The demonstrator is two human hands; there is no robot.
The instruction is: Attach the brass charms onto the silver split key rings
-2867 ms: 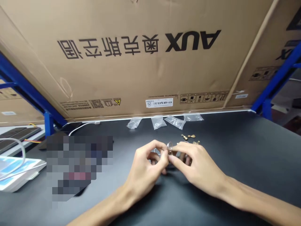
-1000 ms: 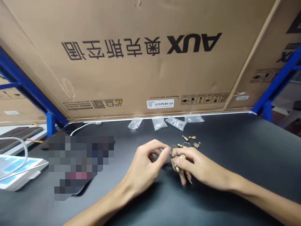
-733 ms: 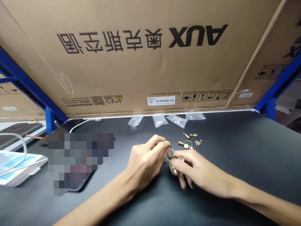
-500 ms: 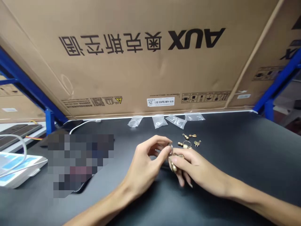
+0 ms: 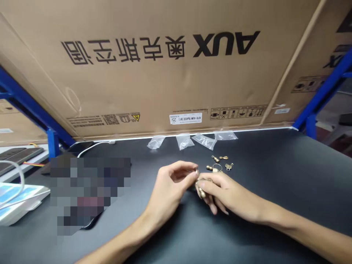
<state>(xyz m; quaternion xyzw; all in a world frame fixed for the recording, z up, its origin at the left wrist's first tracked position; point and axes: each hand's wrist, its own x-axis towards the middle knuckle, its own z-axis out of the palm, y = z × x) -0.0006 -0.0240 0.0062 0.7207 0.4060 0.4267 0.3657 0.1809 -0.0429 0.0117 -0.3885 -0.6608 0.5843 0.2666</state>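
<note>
My left hand (image 5: 172,190) pinches a silver key ring (image 5: 197,171) between thumb and fingertips. Close against it, my right hand (image 5: 222,192) is closed on a brass-coloured pendant (image 5: 202,193) with rounded, gourd-like lobes. The fingers partly cover where ring and pendant meet, so I cannot tell whether they are joined. Beyond my right hand, a second key ring (image 5: 217,167) lies on the black table (image 5: 275,176), with brass pieces beside it. Further pendants lie nearby: a gourd-shaped one (image 5: 215,159), a flat one (image 5: 224,157) and a rounded one (image 5: 228,167).
Several clear plastic bags (image 5: 204,141) lie along the table's back edge, before a large cardboard box (image 5: 165,84). Blue metal posts (image 5: 311,126) flank the table. At left are a blurred-out area, a white cable (image 5: 95,146) and a white-and-blue box (image 5: 22,201).
My left fingers have shifted slightly on the key ring, which now shows less between them. My right hand keeps its hold on the pendant. The whole view has shifted slightly.
</note>
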